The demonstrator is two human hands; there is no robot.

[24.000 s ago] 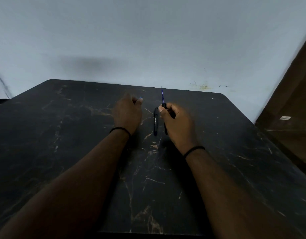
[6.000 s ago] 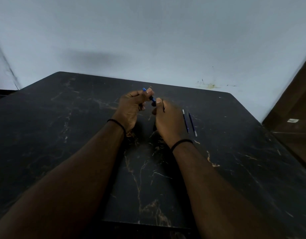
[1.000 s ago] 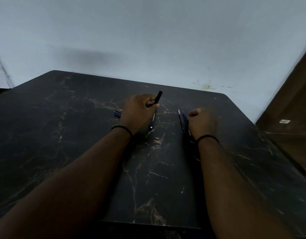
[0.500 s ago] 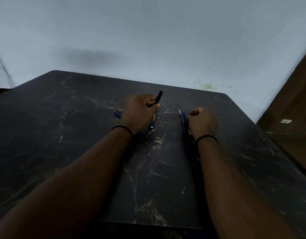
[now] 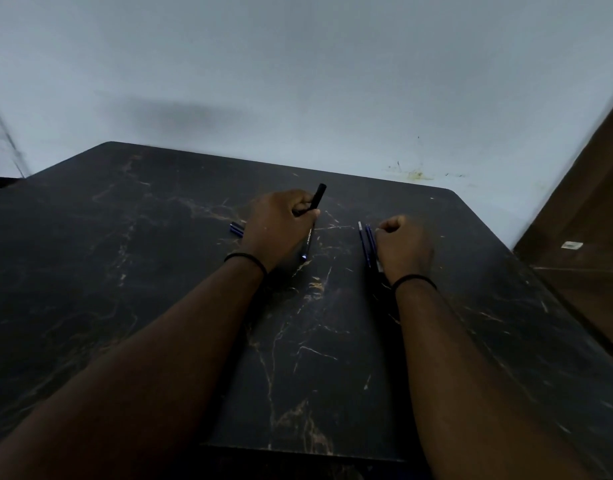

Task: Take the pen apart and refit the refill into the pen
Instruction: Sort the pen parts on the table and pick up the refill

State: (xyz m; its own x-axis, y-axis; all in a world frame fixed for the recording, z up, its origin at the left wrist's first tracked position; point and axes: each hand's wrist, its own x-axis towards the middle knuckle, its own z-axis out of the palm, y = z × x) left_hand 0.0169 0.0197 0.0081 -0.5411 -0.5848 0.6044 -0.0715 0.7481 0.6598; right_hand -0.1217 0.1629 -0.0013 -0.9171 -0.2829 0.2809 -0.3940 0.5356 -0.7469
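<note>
My left hand [image 5: 279, 228] is closed around a black pen barrel [image 5: 317, 197] whose upper end sticks out past my thumb toward the wall. A second black pen [image 5: 307, 244] lies on the table right beside that hand, its tip pointing at me. A small blue cap piece [image 5: 236, 228] rests on the table just left of my left hand. My right hand [image 5: 402, 249] sits curled in a fist on the table. Two thin blue refills [image 5: 367, 242] lie side by side along its left edge; whether the fingers touch them is hidden.
The black marble-patterned table [image 5: 159, 271] fills the view and ends at a pale wall [image 5: 298, 81]. A brown wooden cabinet or door [image 5: 582, 244] stands close to the table's right side.
Over the last second both hands have stayed where they were. Six seconds ago both hands worked together on a blue-tipped piece; since then my right hand has moved beside the refills.
</note>
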